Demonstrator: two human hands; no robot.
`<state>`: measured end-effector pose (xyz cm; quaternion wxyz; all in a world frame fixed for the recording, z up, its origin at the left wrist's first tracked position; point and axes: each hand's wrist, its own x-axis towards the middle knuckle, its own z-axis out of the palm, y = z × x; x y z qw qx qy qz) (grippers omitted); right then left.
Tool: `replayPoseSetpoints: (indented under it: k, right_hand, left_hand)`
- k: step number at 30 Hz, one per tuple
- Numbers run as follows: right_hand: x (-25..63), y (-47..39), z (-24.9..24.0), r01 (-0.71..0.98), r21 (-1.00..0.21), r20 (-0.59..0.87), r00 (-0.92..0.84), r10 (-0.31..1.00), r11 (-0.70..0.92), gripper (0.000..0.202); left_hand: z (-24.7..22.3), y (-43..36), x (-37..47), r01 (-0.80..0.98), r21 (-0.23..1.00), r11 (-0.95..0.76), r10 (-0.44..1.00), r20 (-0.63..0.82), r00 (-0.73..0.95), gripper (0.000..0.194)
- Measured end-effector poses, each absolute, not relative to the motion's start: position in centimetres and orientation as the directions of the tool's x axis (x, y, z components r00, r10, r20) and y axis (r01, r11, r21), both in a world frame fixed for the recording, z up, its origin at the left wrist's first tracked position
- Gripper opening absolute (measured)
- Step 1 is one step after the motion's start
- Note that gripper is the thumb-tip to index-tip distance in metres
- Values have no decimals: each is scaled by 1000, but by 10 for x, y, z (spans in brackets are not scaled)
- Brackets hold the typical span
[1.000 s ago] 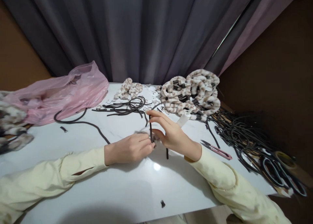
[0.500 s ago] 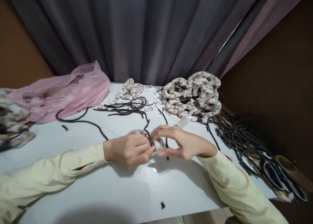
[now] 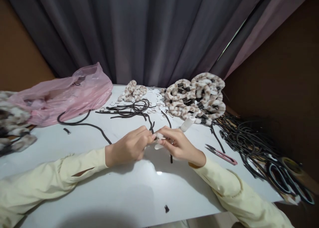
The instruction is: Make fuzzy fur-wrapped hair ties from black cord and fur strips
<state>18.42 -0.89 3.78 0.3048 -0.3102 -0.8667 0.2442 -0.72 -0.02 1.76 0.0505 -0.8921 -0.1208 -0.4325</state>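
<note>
Two inward-turned hands (image 3: 131, 143) (image 3: 183, 145) pinch a fluffy white piece (image 3: 159, 136).

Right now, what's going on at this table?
A person's left hand and right hand meet over a white table, pinching a small fluffy piece between them, with a dark cord at the left hand's fingertips. Pink-handled snips and a white bottle are nearby, unheld. Fuzzy loops are piled farther back.
</note>
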Motion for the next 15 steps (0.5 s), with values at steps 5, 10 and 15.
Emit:
replayPoseSetpoints:
  k: [5, 10, 15]
  right_hand:
    - [179, -11, 30, 404, -444, 602, -526, 601, 800, 18]
    - [176, -10, 23, 453, -284, 698, -507, 506, 845, 25]
    - [175, -9, 18, 548, -100, 703, -552, 449, 830, 27]
  left_hand:
    - [18, -9, -3, 333, 261, -906, 400, 783, 476, 14]
    - [22, -14, 0, 376, 330, -866, 486, 734, 475, 7]
    - [21, -11, 1, 372, 291, -881, 452, 751, 481, 8]
